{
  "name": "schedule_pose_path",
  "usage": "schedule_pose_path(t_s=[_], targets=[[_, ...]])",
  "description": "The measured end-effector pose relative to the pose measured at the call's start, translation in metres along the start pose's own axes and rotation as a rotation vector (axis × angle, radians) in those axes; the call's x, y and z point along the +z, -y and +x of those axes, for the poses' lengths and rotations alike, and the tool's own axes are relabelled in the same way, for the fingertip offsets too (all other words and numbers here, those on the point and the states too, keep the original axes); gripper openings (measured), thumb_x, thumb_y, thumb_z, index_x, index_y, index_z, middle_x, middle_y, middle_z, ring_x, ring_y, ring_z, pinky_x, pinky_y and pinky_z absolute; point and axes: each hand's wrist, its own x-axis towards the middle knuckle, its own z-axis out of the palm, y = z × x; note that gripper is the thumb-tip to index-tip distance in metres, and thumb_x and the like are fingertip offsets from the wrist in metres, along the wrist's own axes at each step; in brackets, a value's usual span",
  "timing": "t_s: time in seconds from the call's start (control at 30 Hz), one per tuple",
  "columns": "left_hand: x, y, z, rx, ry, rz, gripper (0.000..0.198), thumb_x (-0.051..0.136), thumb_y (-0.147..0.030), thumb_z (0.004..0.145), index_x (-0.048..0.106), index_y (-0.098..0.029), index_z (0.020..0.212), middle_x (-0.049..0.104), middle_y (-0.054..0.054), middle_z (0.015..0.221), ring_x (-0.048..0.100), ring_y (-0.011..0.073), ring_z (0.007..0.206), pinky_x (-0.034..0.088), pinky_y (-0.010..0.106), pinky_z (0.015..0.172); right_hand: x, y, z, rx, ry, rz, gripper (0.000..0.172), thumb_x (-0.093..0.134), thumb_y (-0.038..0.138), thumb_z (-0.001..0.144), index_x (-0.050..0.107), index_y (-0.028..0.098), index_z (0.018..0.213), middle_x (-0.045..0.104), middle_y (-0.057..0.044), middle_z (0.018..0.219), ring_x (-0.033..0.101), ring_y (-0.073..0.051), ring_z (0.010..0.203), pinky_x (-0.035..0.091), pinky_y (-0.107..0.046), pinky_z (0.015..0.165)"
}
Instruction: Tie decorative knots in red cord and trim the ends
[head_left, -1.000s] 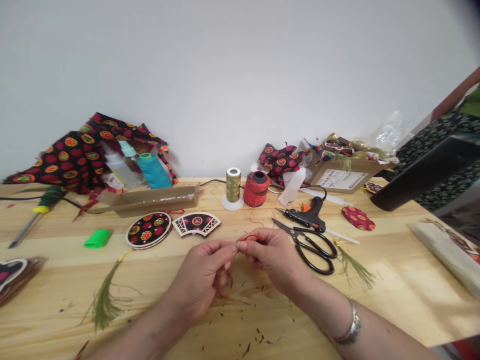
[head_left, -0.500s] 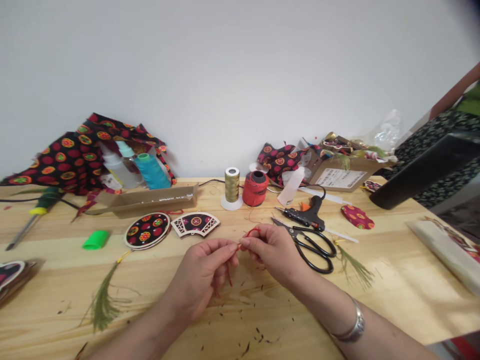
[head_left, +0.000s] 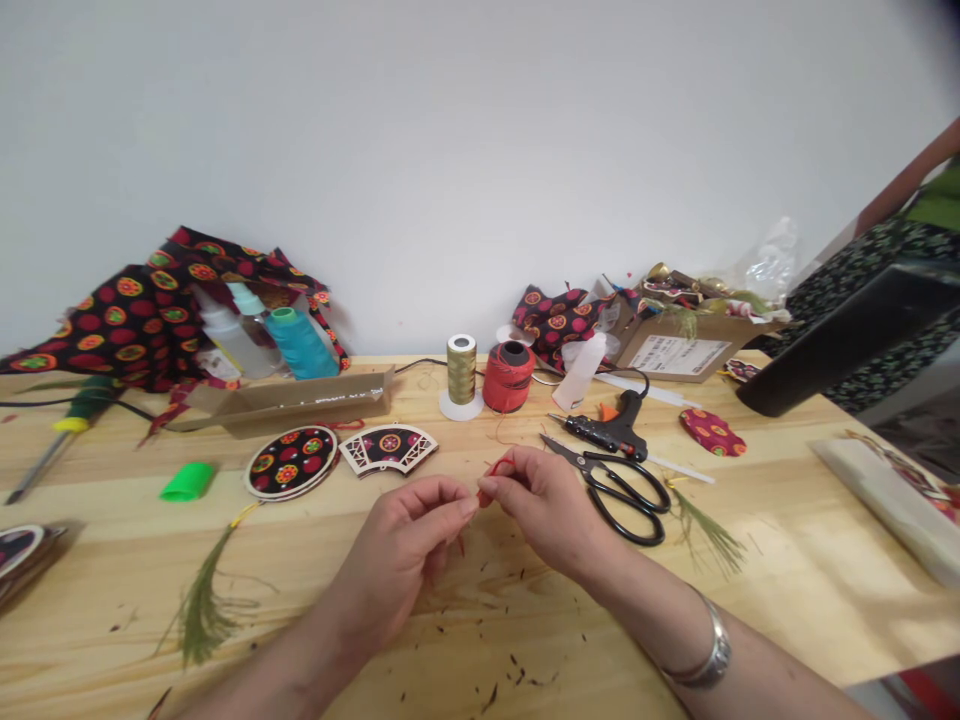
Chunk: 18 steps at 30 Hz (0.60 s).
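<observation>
Here's the long pale wooden worktop (head_left: pixel 780 590) running across the whole view, flecked with small dark clippings near the hands. Over at the far right, a co-worker in a dark patterned garment (head_left: pixel 877 250) stands beyond a black slab-like panel (head_left: pixel 847 340).

Now to the action, dead centre and close in: the left hand (head_left: pixel 401 560) and the right hand (head_left: pixel 547 505) are up off the wood, fingertips nearly meeting, each pinched tight on a short length of thin red thread (head_left: pixel 498 467). A small loop stands above the right fingers, and a loose strand hangs down by the left hand. A silver metal bangle (head_left: pixel 709 655) sits on the right wrist.

Along the far edge, a crumpled black fabric with red and gold dots (head_left: pixel 127 320) is heaped on the left, behind a long brown cardboard tray (head_left: pixel 289 405). On the right, a brown cardboard box (head_left: pixel 675 352) carries a white label, its print too small to read.

Nearest the right hand, black-handled steel scissors (head_left: pixel 622 500) lie open beside a black hot glue gun (head_left: pixel 611 432). Straight ahead stand a red thread spool (head_left: pixel 508 376) and a gold thread spool (head_left: pixel 461 368). To the left lie a round dotted wooden ornament (head_left: pixel 291 461) and a fan-shaped wooden ornament (head_left: pixel 388 449), both well clear of the hands.
</observation>
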Motion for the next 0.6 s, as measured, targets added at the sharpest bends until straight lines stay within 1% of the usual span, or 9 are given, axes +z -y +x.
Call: schedule_pose_path(t_s=[0.07, 0.17, 0.23, 0.37, 0.47, 0.6], targets=[[-0.0001, 0.0, -0.0006, 0.041, -0.009, 0.061, 0.014, 0.063, -0.029, 0.076, 0.063, -0.017, 0.069, 0.043, -0.007, 0.055, 0.027, 0.0062, 0.049, 0.021, 0.02, 0.045, 0.0001, 0.0, -0.0006, -0.005, 0.006, 0.013, 0.014, 0.057, 0.016, 0.073, 0.056, 0.016, 0.059, 0.055, 0.004, 0.054, 0.046, -0.008, 0.051, 0.034, -0.02, 0.051], [0.001, -0.0026, -0.0015, 0.119, -0.035, 0.172, 0.012, 0.063, -0.029, 0.075, 0.065, -0.018, 0.069, 0.05, -0.005, 0.061, 0.037, 0.0081, 0.057, 0.03, 0.019, 0.053, 0.0005, 0.0002, -0.0004, -0.014, 0.014, 0.044, 0.015, 0.056, 0.017, 0.074, 0.055, 0.017, 0.059, 0.059, 0.003, 0.056, 0.049, -0.009, 0.052, 0.036, -0.02, 0.052], [0.0025, -0.0052, -0.0024, 0.162, -0.053, 0.245, 0.011, 0.064, -0.028, 0.073, 0.065, -0.019, 0.068, 0.053, -0.004, 0.063, 0.042, 0.0098, 0.061, 0.033, 0.02, 0.057, 0.0004, 0.0003, 0.0004, -0.016, 0.02, 0.061, 0.016, 0.056, 0.016, 0.075, 0.055, 0.017, 0.059, 0.06, 0.003, 0.056, 0.05, -0.009, 0.052, 0.036, -0.02, 0.052], [0.0047, -0.0074, -0.004, 0.212, -0.089, 0.328, 0.012, 0.065, -0.028, 0.07, 0.062, -0.019, 0.063, 0.05, -0.006, 0.058, 0.041, 0.0095, 0.056, 0.032, 0.02, 0.052, -0.0009, -0.0011, 0.0023, -0.014, 0.018, 0.066, 0.016, 0.056, 0.017, 0.074, 0.055, 0.017, 0.059, 0.06, 0.002, 0.055, 0.05, -0.01, 0.052, 0.036, -0.02, 0.052], [0.0047, -0.0064, -0.004, 0.208, -0.103, 0.323, 0.015, 0.064, -0.03, 0.071, 0.059, -0.019, 0.062, 0.047, -0.006, 0.057, 0.039, 0.0096, 0.054, 0.031, 0.02, 0.05, -0.0021, -0.0028, 0.0028, -0.017, -0.002, 0.057, 0.015, 0.057, 0.019, 0.074, 0.056, 0.017, 0.059, 0.059, 0.003, 0.054, 0.049, -0.01, 0.051, 0.035, -0.021, 0.051], [0.0043, -0.0066, -0.0035, 0.191, -0.106, 0.341, 0.014, 0.065, -0.031, 0.07, 0.061, -0.019, 0.062, 0.048, -0.005, 0.057, 0.039, 0.0104, 0.054, 0.032, 0.021, 0.05, -0.0029, -0.0024, 0.0023, -0.016, -0.004, 0.07, 0.016, 0.057, 0.02, 0.074, 0.055, 0.017, 0.059, 0.058, 0.003, 0.054, 0.047, -0.009, 0.05, 0.035, -0.021, 0.051]])
